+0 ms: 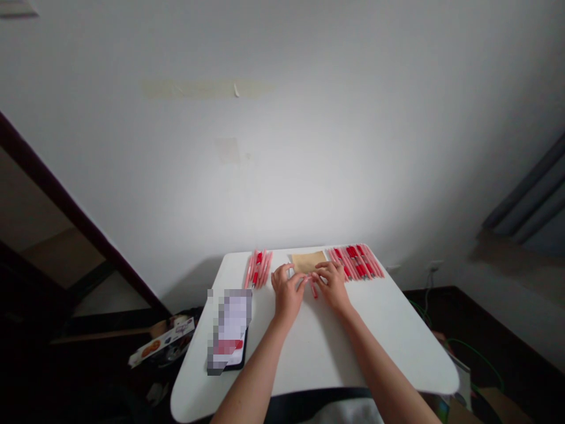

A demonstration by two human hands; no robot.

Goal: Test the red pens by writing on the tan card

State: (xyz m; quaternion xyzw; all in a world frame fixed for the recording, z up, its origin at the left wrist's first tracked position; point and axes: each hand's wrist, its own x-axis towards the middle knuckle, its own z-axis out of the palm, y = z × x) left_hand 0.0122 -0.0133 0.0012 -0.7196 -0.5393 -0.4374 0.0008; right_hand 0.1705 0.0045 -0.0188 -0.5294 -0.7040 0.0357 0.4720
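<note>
My left hand (288,288) is over the middle of the white table (318,359), its fingers bent and thumb drawn inward. Something small and pale is at its fingertips, too small to make out. Beside it, my right hand (332,287) has its fingers curled round a pink-and-red pen (315,291), whose lower end shows below the thumb. Both sets of fingertips almost meet. Just beyond them lies a piece of brown paper (308,261), partly covered by the fingers.
Left of my hands is a row of pink and red pens (258,268); a wider row of similar pens (356,262) lies at right. A phone (230,333), partly pixelated, rests at the table's left side. The wall (300,147) rises behind the table.
</note>
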